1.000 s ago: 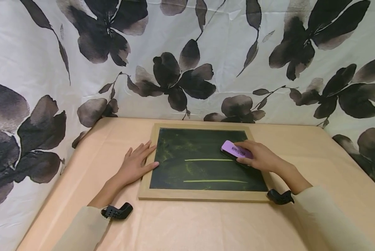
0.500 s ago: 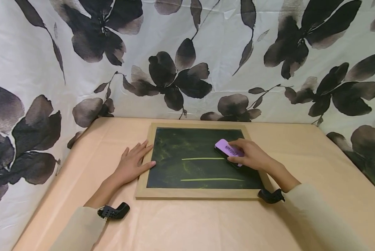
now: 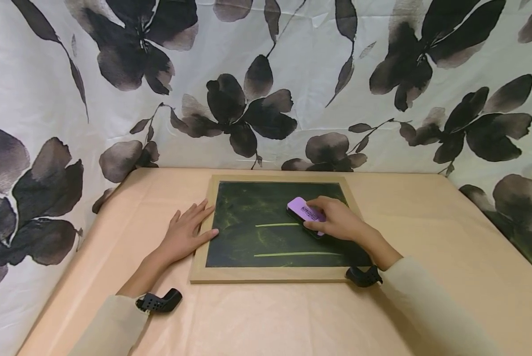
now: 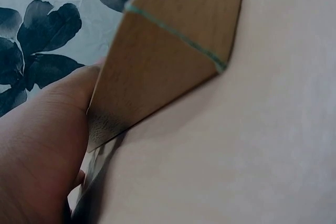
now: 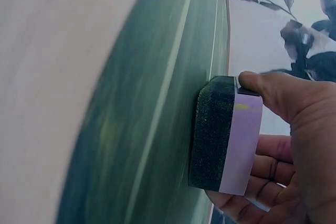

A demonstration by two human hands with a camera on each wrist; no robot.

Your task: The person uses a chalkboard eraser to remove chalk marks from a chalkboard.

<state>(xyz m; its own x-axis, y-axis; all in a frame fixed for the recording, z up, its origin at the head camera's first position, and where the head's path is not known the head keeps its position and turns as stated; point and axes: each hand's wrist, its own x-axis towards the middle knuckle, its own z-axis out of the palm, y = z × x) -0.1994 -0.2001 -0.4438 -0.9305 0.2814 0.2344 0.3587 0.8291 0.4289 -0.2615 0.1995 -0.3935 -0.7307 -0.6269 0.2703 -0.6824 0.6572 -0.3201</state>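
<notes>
A chalkboard [image 3: 239,242] in a light wooden frame lies on the table, with two yellow chalk lines on it. My right hand [image 3: 339,220] grips a purple eraser [image 3: 308,210] with a dark felt underside, pressed on the board at the upper chalk line's right end. In the right wrist view, thumb and fingers hold the purple eraser [image 5: 244,145] by its sides, felt against the board. At the frame's left edge my left hand [image 3: 183,235] lies with fingers spread, thumb on the frame. The left wrist view shows that hand [image 4: 47,140] beside the frame's corner [image 4: 173,35].
A peach-coloured cloth covers the table [image 3: 257,316]. Behind it hangs a white curtain [image 3: 319,59] with dark flowers. Each wrist carries a black camera, such as the left one [image 3: 159,300]. Yellow chalk smears mark the board's left half.
My right hand has slid the eraser leftward along the upper chalk line, and the visible part of that line is shorter. The left hand has stayed on the frame; the view shifts slightly.
</notes>
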